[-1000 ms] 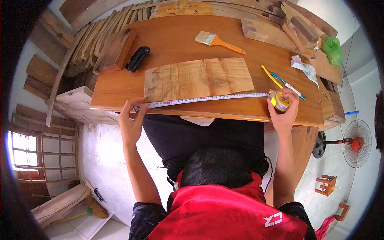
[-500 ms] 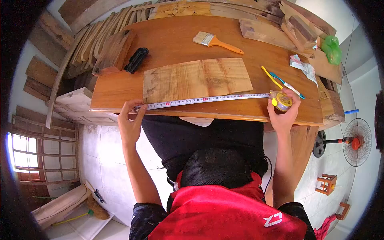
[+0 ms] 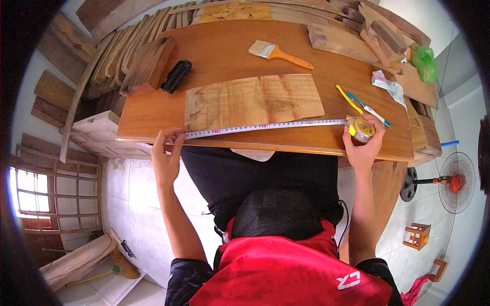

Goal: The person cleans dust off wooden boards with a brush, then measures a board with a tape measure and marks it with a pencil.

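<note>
A tape measure (image 3: 361, 131) with a yellow and clear case is gripped in my right hand (image 3: 368, 147), near the table's front right. Its white blade (image 3: 286, 125) is pulled out leftward along the near edge of a flat wooden board (image 3: 255, 100). My left hand (image 3: 167, 148) pinches the blade's free end between thumb and fingers, just past the board's near left corner. The fingers hide the very tip of the blade. The board lies flat on the brown wooden table (image 3: 219, 53).
A paintbrush (image 3: 280, 54) lies beyond the board, a black object (image 3: 176, 76) to its left. Yellow (image 3: 349, 99) and blue-white (image 3: 367, 109) slim tools lie right, near crumpled paper (image 3: 389, 85). Wood blocks (image 3: 148, 66), planks and a green bag (image 3: 424, 64) border the table. A fan (image 3: 456, 182) stands right.
The view has shifted slightly. A little more of the blade's markings shows beside my left thumb. Both hands keep their hold, and the board stays in place.
</note>
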